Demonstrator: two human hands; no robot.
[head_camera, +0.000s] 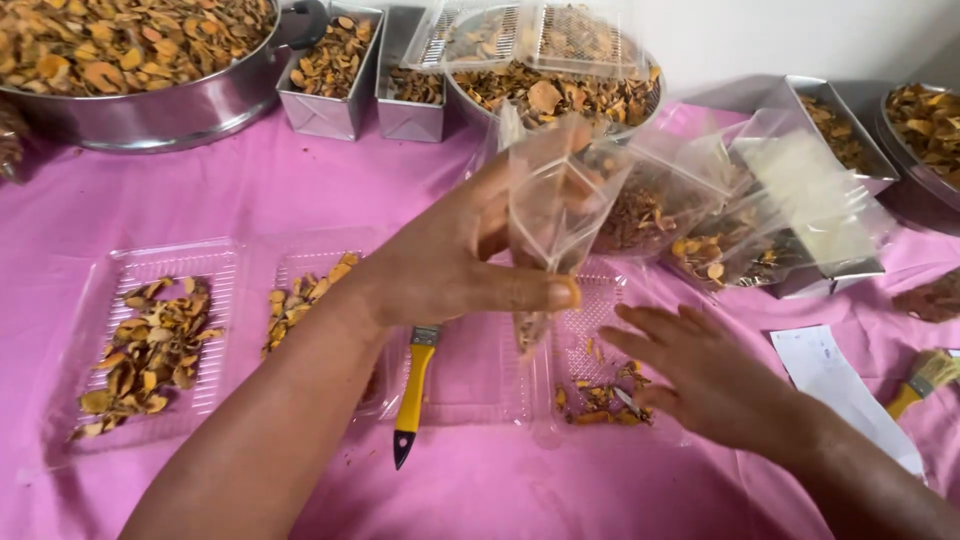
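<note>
Here, a pink tablecloth (250, 200) covers the whole work surface. At its far left corner stands a large steel pan (170, 105) heaped with dried orange-brown slices. Beside the pan stand two small rectangular metal tins (330, 110) holding the same material, then a round steel bowl (560, 100) with a clear lid resting on it. To the right lie several filled clear bags (720, 230) against a metal tray (850, 125).

Nearer the person, a clear plastic clamshell tray (130, 330) lies open at the left, with slices in both halves. A second clear tray (590, 350) lies at centre and holds a few scraps.

The left hand (450, 265) is raised above the centre tray; thumb and fingers pinch a small clear plastic bag (555, 210), held upright with its mouth up. The right hand (700, 375) hovers over the centre tray with fingers spread, gripping nothing.

A yellow-handled brush (412, 395) lies on the cloth between the trays, partly under the left wrist. A white paper slip (830, 375) and a second brush (925, 378) lie at the right.
</note>
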